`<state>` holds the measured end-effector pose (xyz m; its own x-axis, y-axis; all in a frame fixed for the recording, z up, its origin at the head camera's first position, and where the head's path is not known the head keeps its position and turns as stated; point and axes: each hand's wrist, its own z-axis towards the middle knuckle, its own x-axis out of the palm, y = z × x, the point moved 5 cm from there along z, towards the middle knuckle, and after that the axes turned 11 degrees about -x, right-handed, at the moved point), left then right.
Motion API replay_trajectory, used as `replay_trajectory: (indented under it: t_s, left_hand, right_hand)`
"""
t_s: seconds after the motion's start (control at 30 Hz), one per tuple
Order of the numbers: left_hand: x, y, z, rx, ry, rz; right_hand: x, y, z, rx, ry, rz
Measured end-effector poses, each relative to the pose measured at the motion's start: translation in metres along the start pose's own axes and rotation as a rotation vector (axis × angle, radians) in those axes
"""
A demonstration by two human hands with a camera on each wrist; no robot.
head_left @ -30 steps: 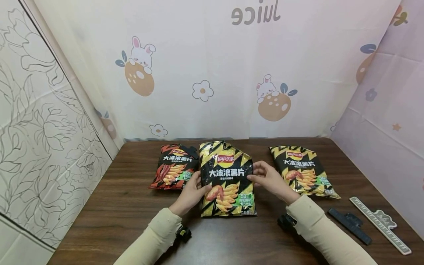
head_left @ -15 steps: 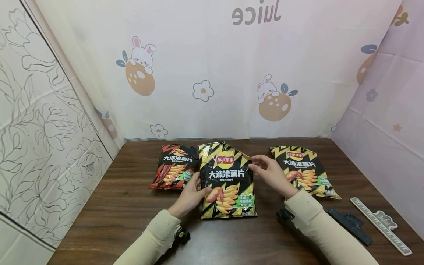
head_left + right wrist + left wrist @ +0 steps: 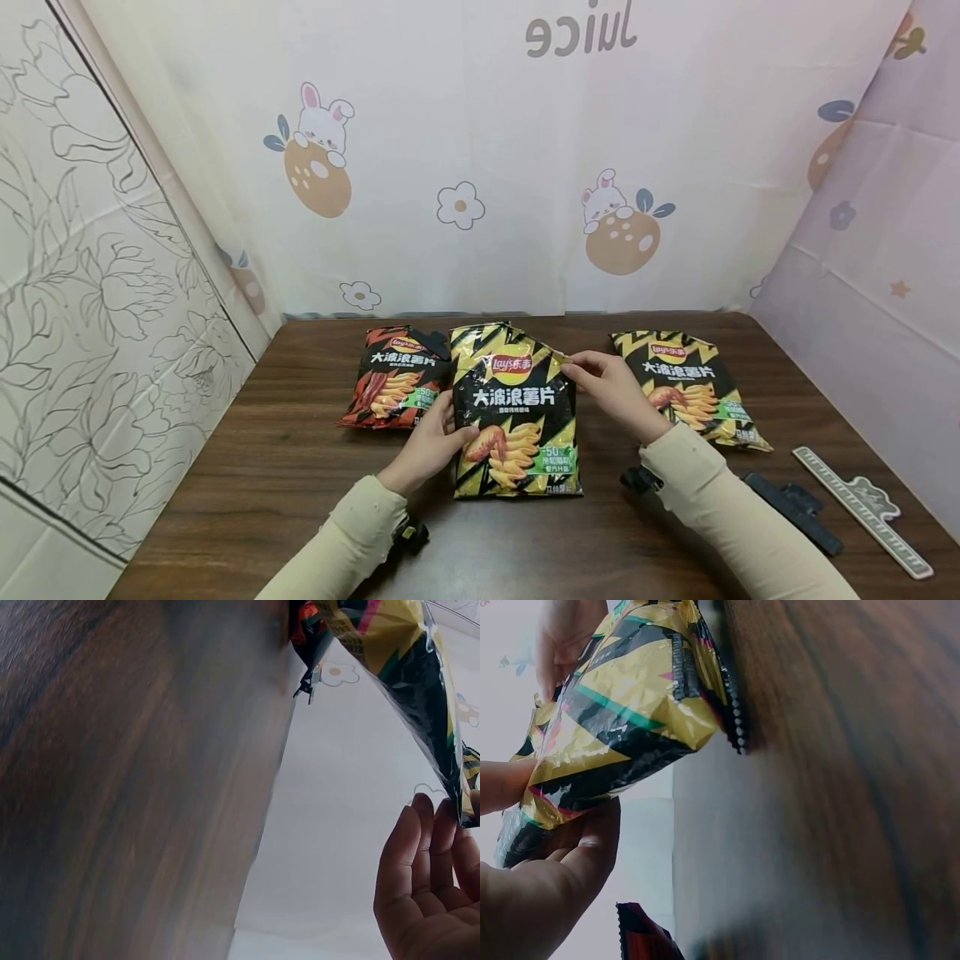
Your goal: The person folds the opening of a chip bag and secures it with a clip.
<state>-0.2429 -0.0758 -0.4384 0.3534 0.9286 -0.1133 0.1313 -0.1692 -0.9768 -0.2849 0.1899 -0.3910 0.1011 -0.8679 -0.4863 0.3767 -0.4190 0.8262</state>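
Between my hands a yellow-and-black chip bag [image 3: 513, 417] stands upright, its printed front facing me and its upper right corner cut at a slant. My left hand [image 3: 429, 442] grips its left side, thumb on the front and fingers behind. In the left wrist view, my left hand's fingers [image 3: 592, 840] curl under the bag's side. At the slanted corner my right hand [image 3: 611, 387] pinches the edge between thumb and fingertips. The right wrist view shows the right hand's fingers [image 3: 420, 847] behind that corner of the bag [image 3: 420, 682].
A red-and-black chip bag [image 3: 390, 392] with a black clip [image 3: 431, 342] at its top lies left. Another yellow-and-black bag [image 3: 686, 387] lies right. A black clip [image 3: 793, 510] and a grey-white ruler-like clip [image 3: 862, 512] lie at the right on the wooden table [image 3: 247, 467].
My right hand has slid up the bag's right side to the slanted upper corner and now pinches it. My left hand keeps its hold, and the bag has barely moved.
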Motion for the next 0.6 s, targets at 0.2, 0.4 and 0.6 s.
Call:
replay_trajectory:
  t_s: [0.2,0.4,0.6]
  left_hand:
    - [-0.0008,0.0000,-0.0012,-0.002,0.013,0.016]
    - [-0.0024,0.0009,-0.0035,-0.016,0.018,0.030]
    - [-0.0048,0.0033,-0.0040,-0.046,0.000,0.049]
  right_hand:
    - [0.0005,-0.0014,-0.0002,0.019,-0.015,0.023]
    - [0.0014,-0.0033,0.0004,0.046,-0.025,0.056]
    - [0.0024,-0.0037,-0.0002,0.081,-0.024,0.106]
